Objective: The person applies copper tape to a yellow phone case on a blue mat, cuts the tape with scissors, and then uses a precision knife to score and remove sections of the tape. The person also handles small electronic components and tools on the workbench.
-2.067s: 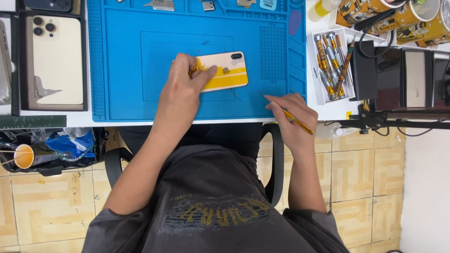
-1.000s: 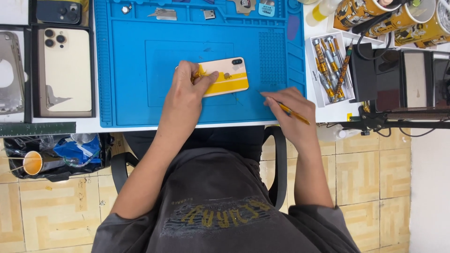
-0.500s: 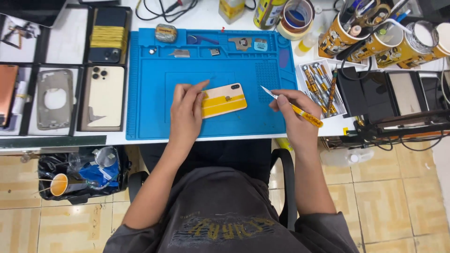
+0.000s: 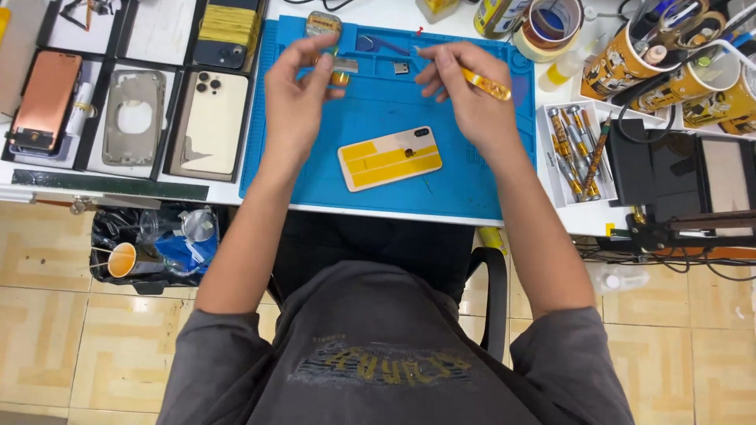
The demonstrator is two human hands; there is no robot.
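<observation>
A phone with a yellow and cream back [image 4: 390, 158] lies face down in the middle of the blue work mat [image 4: 315, 169], with no hand on it. My left hand [image 4: 295, 90] is raised over the far part of the mat, thumb and fingers pinching a small part [image 4: 343, 66]. My right hand [image 4: 465, 90] is beside it and grips a thin yellow-handled tool [image 4: 482, 82] whose tip points left toward the small part.
Phone backs and frames [image 4: 134, 118] lie in black trays left of the mat. A tray of screwdrivers [image 4: 579, 149], cups of tools [image 4: 630, 59] and tape rolls [image 4: 551, 27] stand to the right. A black bin [image 4: 150, 248] sits on the tiled floor.
Both hands left the phone and rose to the far edge of the mat. My left hand has picked up a small part. The view has tilted to show more of the table.
</observation>
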